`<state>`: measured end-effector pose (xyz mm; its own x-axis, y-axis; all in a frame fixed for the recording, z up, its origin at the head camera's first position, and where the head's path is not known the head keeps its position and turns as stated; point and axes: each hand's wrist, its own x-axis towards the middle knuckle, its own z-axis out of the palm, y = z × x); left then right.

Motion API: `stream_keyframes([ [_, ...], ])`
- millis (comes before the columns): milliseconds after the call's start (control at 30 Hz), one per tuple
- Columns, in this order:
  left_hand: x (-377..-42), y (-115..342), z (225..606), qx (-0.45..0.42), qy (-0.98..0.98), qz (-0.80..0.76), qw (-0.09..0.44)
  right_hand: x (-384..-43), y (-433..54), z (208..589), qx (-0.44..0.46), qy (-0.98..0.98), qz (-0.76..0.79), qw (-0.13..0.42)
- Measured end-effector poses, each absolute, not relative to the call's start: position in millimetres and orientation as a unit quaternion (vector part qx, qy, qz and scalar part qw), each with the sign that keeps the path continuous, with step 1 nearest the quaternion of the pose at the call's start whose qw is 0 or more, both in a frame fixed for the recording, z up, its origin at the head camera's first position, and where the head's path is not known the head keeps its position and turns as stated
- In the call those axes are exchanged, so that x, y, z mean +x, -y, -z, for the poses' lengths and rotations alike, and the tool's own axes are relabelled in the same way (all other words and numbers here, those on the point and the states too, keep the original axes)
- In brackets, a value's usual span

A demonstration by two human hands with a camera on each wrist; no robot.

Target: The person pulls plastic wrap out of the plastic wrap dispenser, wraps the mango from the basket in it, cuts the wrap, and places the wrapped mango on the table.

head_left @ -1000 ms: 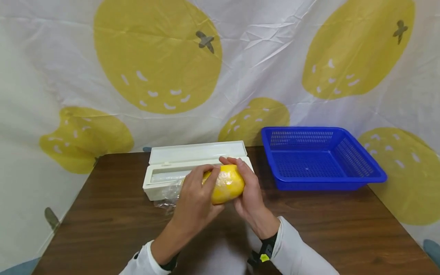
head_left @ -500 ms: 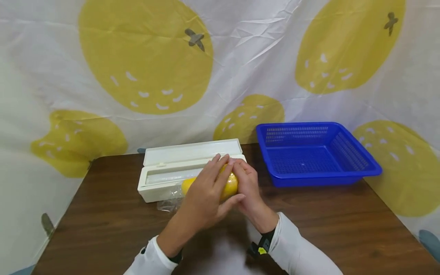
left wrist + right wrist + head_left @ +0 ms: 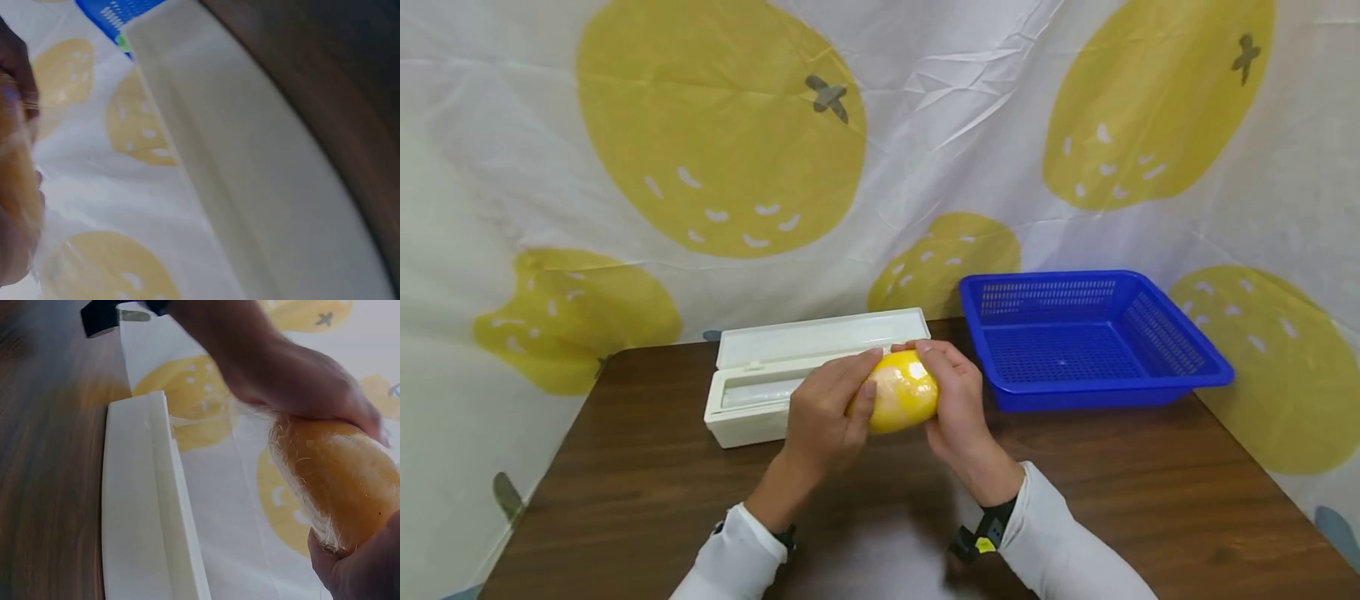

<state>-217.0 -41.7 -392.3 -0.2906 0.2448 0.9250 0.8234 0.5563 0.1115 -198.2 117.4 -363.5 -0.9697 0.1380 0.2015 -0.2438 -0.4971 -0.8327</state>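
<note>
Both hands hold a smooth oval yellow fruit (image 3: 904, 398) wrapped in shiny cling film, raised in front of the white film box. The left hand (image 3: 826, 410) grips its left end, thumb on the near side. Around the right end curl the fingers of the right hand (image 3: 958, 398). In the right wrist view, crinkled film (image 3: 300, 478) gathers along the side of the fruit. Behind the hands stands the white cling film dispenser (image 3: 747, 427), its lid (image 3: 812, 337) raised and a film roll (image 3: 762, 393) inside. The hands hide its right part.
A blue perforated basket (image 3: 1060, 393) stands at the back right of the dark wooden table (image 3: 1112, 492). A white cloth (image 3: 925, 158) printed with yellow fruit hangs behind the table.
The left hand, spread flat over the fruit half a second ago, now curls around its left end. More of the fruit shows, and the loose film below the left hand is out of sight.
</note>
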Motion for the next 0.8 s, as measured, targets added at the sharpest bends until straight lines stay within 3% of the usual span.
stream_keyframes([
  [367, -225, 42, 396, -0.358, 0.603, 0.477, 0.529, -192, -119, 360, 0.058, 0.488, -0.867, 0.077],
  [467, -223, 40, 394, -0.338, 0.579, 0.527, 0.522, -190, -118, 358, 0.058, 0.482, -0.871, 0.072],
  [600, -216, 35, 391, -0.293, 0.559, 0.613, 0.475, -187, -117, 357, 0.052, 0.463, -0.883, 0.054],
  [800, -201, 27, 384, -0.211, 0.496, 0.769, 0.344, -183, -111, 359, 0.058, 0.432, -0.900, 0.031],
])
